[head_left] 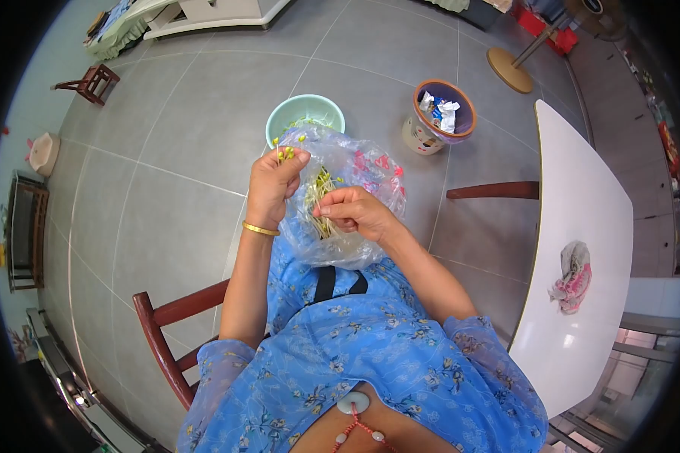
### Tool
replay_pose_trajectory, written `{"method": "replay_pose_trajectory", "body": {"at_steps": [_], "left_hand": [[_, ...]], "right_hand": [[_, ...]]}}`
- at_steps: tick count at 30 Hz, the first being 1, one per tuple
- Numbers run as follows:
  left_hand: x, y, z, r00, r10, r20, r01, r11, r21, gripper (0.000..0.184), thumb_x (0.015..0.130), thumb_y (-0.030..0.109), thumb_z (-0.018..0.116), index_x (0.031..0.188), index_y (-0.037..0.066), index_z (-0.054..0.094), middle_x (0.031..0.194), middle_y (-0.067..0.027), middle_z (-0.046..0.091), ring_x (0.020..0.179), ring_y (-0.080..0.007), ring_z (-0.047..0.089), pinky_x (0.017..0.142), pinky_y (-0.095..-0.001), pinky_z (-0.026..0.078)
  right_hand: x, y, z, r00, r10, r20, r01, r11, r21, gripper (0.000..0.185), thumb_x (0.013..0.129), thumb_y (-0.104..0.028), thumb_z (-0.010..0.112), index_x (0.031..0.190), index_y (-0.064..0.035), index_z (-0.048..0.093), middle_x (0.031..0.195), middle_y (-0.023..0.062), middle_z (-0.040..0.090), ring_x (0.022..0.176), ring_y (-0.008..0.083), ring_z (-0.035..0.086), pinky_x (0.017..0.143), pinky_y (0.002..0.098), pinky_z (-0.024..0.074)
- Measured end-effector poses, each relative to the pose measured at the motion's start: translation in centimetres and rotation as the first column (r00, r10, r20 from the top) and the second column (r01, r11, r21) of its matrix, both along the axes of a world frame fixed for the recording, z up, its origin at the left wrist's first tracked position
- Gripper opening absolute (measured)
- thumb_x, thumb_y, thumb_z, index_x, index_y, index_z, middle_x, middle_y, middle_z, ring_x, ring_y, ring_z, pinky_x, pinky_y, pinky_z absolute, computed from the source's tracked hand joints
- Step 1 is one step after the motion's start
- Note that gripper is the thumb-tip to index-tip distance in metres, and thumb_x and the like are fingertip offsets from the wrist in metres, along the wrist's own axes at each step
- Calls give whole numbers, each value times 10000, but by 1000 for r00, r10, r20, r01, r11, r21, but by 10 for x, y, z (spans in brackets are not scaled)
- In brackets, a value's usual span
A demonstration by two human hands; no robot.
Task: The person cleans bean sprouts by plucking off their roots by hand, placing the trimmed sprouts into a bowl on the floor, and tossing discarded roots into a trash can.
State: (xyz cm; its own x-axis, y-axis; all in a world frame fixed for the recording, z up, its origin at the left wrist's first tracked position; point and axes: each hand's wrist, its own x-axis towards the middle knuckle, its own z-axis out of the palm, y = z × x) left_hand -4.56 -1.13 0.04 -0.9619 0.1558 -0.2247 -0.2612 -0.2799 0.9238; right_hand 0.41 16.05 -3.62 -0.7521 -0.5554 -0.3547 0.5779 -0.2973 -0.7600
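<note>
My left hand is closed around a small bunch of bean sprouts, their yellow-green heads poking out above the thumb. Lower and to the right, my right hand pinches at the sprouts lying in a clear plastic bag on my lap. The fingertips touch the pale stems there; exactly how many they grip is hidden. Just beyond the bag sits a light green basin with some greenish bits inside, its near side covered by the plastic.
A trash bin holding wrappers stands on the tiled floor ahead to the right. At my right is a white table with a crumpled plastic bag on it. A red-brown chair shows at my left, and a small stool stands farther off.
</note>
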Motion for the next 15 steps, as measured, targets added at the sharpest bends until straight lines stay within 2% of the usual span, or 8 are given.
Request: {"method": "replay_pose_trajectory", "body": {"at_steps": [4,6,8,15], "left_hand": [[-5,-9,-1,998,56,-23,-55,997,57,71,827,102,657,814,50,610,614,44,504,439,-19,364,375,-170,237],[-5,-11,2,996,84,-28,-82,995,63,75,830,107,656,817,53,606,617,41,508,453,-19,377,378,-164,244],[-4,-10,5,995,83,-50,-79,994,82,75,835,115,652,827,61,601,663,13,567,491,-17,406,402,-153,274],[6,-4,7,988,74,-137,-69,997,41,59,837,112,645,849,72,603,782,-48,647,515,-14,414,447,-152,312]], "right_hand": [[6,2,-5,999,40,20,-40,999,-24,152,806,-146,650,890,-20,646,580,-51,463,445,27,307,406,198,205],[10,2,-2,997,17,74,-16,1000,-19,153,806,-143,646,881,-9,642,560,-56,435,447,27,308,407,197,205],[11,2,-8,997,-3,76,5,1000,-15,160,803,-146,641,880,-6,642,561,-61,424,452,25,308,403,193,210],[12,0,2,991,-58,117,59,998,-4,135,802,-117,613,852,6,636,548,-62,410,446,30,313,405,198,219]]}}
